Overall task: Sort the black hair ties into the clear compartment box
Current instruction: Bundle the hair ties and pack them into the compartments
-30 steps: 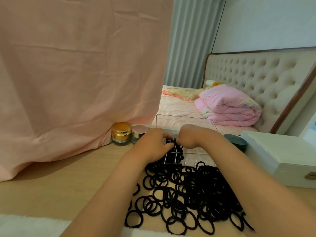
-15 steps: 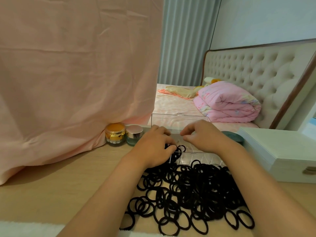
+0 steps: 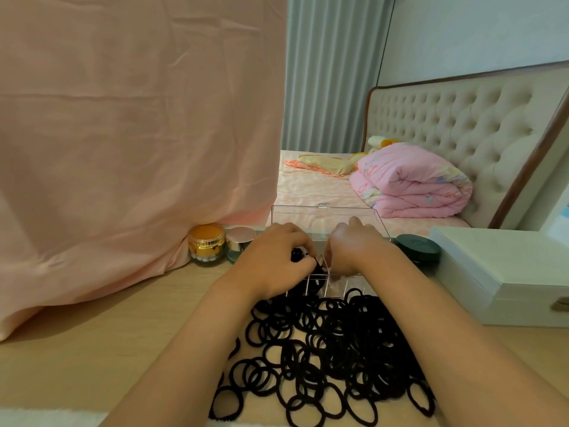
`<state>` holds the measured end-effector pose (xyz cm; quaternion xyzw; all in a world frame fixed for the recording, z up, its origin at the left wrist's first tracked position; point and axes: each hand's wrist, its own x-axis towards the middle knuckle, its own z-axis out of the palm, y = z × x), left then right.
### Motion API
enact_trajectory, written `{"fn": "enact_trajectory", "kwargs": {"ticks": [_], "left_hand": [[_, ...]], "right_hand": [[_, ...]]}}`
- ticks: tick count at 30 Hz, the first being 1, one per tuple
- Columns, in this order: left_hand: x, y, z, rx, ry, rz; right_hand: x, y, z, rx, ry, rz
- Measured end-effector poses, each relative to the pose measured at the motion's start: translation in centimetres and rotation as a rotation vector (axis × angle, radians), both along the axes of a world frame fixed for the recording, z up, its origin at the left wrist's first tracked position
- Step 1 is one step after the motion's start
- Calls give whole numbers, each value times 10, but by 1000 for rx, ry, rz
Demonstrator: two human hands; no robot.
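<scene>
Left hand (image 3: 274, 261) gripping black hair ties (image 3: 296, 255) over clear compartment box (image 3: 334, 285), right hand (image 3: 354, 251) curled beside it, hold unclear

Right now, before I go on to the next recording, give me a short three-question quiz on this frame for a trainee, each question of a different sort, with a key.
1. True or false: the lid of the clear compartment box stands open.
2. Where does the loose pile of black hair ties lie?
A) all inside the box
B) on the table, on the person's side of the box
C) behind the box's lid
3. How many jars stand to the left of the box, by the pink cloth?

Key: 1 true. 2 B. 3 two: a gold-lidded jar and a pink-lidded jar.
</scene>
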<state>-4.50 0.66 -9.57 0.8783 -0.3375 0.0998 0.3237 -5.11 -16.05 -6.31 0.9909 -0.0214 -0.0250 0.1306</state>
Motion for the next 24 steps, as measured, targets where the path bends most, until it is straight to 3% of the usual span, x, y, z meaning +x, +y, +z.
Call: {"fn": "enact_trajectory", "kwargs": {"ticks": [6, 11, 16, 20, 24], "left_hand": [[-1, 0, -3, 232, 55, -37], [1, 9, 9, -50, 151, -2], [11, 37, 19, -85, 156, 181], [11, 63, 14, 175, 243, 226], [-1, 69, -7, 433, 297, 164]], "right_hand": [[8, 2, -5, -5, -41, 11], [-10, -8, 16, 306, -48, 58], [-35, 0, 22, 412, -262, 153], [-65, 30, 17, 633, -220, 320], [-82, 55, -4, 566, -37, 444]]}}
